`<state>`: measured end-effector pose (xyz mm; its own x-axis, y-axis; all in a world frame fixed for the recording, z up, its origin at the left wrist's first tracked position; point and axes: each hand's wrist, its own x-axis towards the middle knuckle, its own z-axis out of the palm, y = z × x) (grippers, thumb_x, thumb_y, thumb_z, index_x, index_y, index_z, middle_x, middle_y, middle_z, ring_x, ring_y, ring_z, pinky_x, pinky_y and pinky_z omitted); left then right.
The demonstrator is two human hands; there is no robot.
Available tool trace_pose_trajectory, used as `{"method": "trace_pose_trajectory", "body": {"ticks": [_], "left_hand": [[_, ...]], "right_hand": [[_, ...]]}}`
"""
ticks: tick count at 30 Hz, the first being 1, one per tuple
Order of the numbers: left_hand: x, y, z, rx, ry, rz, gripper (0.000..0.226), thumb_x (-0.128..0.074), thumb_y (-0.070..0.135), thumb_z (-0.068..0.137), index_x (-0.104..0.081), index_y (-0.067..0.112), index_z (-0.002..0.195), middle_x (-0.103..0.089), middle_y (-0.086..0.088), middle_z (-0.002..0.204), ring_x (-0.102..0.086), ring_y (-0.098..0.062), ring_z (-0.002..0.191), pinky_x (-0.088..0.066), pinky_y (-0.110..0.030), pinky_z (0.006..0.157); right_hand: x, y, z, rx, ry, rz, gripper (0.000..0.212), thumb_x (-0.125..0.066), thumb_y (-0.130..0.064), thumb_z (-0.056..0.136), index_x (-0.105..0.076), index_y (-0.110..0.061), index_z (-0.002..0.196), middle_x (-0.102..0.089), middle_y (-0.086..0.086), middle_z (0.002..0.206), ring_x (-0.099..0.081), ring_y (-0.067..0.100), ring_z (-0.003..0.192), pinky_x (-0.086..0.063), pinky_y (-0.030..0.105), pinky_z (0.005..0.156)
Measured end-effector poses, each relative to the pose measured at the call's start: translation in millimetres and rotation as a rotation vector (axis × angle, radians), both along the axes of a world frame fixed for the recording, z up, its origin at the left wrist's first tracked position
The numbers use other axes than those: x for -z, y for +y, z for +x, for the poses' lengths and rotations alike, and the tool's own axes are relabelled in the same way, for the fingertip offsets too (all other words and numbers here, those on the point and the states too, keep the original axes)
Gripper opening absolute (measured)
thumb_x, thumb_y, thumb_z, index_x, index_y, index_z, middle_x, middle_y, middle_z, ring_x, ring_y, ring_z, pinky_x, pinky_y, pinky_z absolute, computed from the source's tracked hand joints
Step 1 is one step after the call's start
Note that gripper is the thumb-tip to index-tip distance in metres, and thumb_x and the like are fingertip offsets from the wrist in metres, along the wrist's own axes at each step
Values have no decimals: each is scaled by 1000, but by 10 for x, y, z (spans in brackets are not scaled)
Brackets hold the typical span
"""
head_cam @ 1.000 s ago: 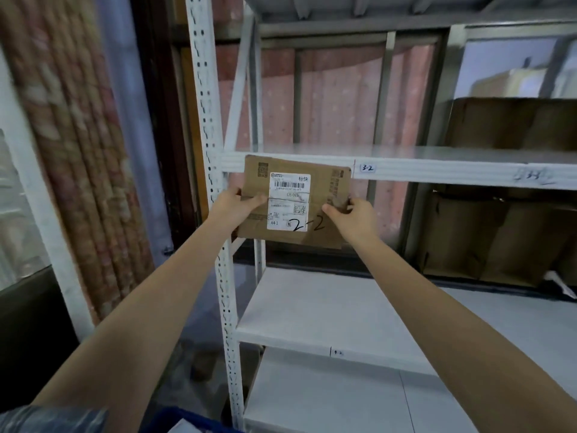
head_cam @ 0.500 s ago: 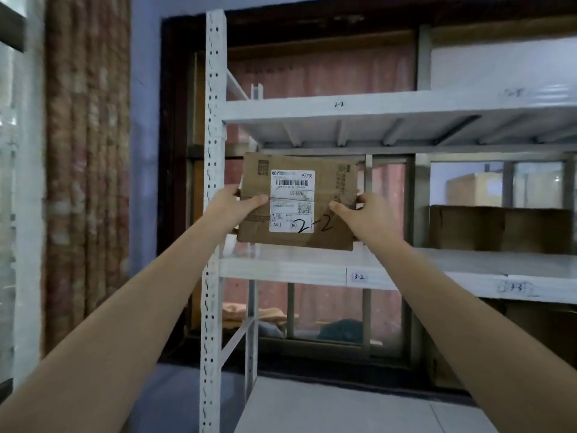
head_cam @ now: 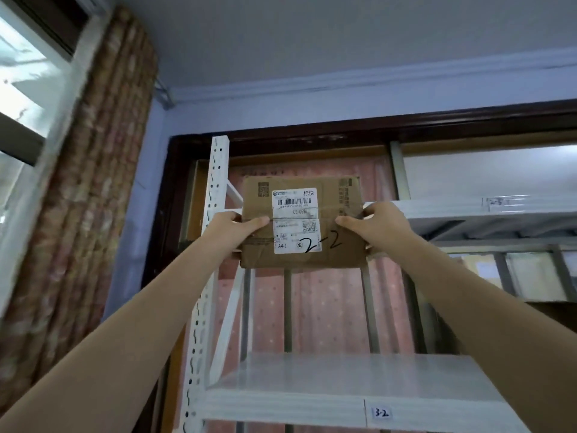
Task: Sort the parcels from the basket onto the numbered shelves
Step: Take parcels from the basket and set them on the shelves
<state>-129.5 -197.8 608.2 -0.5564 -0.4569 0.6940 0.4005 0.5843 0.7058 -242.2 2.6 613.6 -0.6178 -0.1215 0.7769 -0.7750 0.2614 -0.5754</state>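
A flat brown cardboard parcel [head_cam: 299, 195] with a white shipping label and a handwritten "2-2" is held up in front of the white metal shelving. My left hand [head_cam: 235, 228] grips its left edge, thumb across the front. On the parcel's right edge my right hand [head_cam: 379, 228] grips the same way. The parcel is level with the upper shelf [head_cam: 487, 210], at that shelf's left end. Below it, a lower shelf [head_cam: 312, 404] carries a tag reading "3-2" [head_cam: 381, 412].
The rack's perforated white upright [head_cam: 215, 195] stands just left of the parcel. A patterned curtain [head_cam: 93, 182] and a window [head_cam: 25, 89] fill the left side. Behind the rack are a pink curtain [head_cam: 312, 307] and a dark door frame.
Both hands have raised the parcel from the lower shelves up to the upper shelf, and the view has tilted upward toward the ceiling. The grip is unchanged.
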Motion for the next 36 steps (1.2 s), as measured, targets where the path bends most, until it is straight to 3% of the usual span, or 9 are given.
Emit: {"method": "trace_pose_trajectory", "body": {"ticks": [6, 12, 15, 19, 23, 26, 29, 33, 36], "left_hand": [[-404, -13, -118, -16, 73, -70, 31, -65, 36, 86, -56, 10, 101, -61, 4, 78, -60, -12, 69, -47, -26, 54], [-768, -19, -287, -84, 133, -130, 30, -62, 39, 87, -58, 11, 96, -65, -2, 89, -63, -21, 88, -53, -37, 84], [-898, -25, -400, -87, 171, -134, 26, -62, 39, 87, -56, 15, 81, -62, 1, 81, -61, -16, 75, -53, -32, 72], [-1054, -68, -573, -125, 212, -156, 28, -62, 40, 87, -55, 14, 77, -61, 0, 77, -59, -13, 68, -48, -24, 58], [-1193, -139, -745, -140, 248, -154, 29, -63, 39, 86, -59, 11, 84, -63, -2, 80, -63, -20, 76, -53, -28, 65], [-1287, -195, -876, -136, 272, -147, 32, -64, 38, 86, -58, 8, 93, -61, -2, 79, -61, -19, 75, -49, -26, 59], [-1357, -267, -1000, -149, 292, -145, 28, -64, 38, 86, -56, 11, 80, -58, 0, 77, -56, -13, 68, -46, -24, 56], [-1422, -405, -1180, -124, 304, -126, 27, -65, 37, 86, -55, 14, 76, -61, -3, 81, -61, -22, 82, -52, -31, 73], [-1463, -535, -1311, -147, 301, -132, 28, -64, 39, 86, -55, 13, 78, -61, -4, 83, -60, -24, 85, -51, -32, 76]], "right_hand": [[-475, 39, -54, 8, 55, -45, 41, -74, -40, 77, -61, -9, 101, -68, 5, 93, -66, 25, 86, -58, 43, 75], [-812, 29, -181, 5, 112, -65, 36, -71, -39, 80, -60, -12, 102, -68, 5, 94, -67, 24, 83, -60, 42, 70], [-953, 19, -285, -2, 131, -82, 39, -72, -41, 79, -61, -11, 101, -68, 4, 92, -67, 24, 84, -59, 43, 74], [-1108, -30, -461, 26, 195, -101, 41, -72, -44, 77, -60, -11, 98, -67, 5, 94, -67, 25, 85, -59, 44, 75], [-1230, -128, -640, 38, 246, -103, 33, -70, -42, 80, -57, -15, 95, -65, 3, 94, -65, 23, 86, -58, 42, 76], [-1335, -212, -775, 14, 266, -107, 29, -69, -39, 83, -55, -16, 92, -63, 2, 93, -63, 23, 87, -57, 40, 77], [-1403, -306, -897, 0, 268, -122, 27, -68, -37, 83, -53, -17, 91, -61, 1, 91, -61, 22, 86, -56, 38, 76], [-1469, -461, -1055, 4, 266, -126, 27, -69, -37, 83, -53, -16, 92, -60, 2, 92, -60, 22, 87, -56, 39, 78], [-1484, -586, -1170, 10, 274, -124, 27, -68, -37, 84, -52, -17, 93, -58, 2, 92, -58, 21, 86, -54, 36, 76]]}}
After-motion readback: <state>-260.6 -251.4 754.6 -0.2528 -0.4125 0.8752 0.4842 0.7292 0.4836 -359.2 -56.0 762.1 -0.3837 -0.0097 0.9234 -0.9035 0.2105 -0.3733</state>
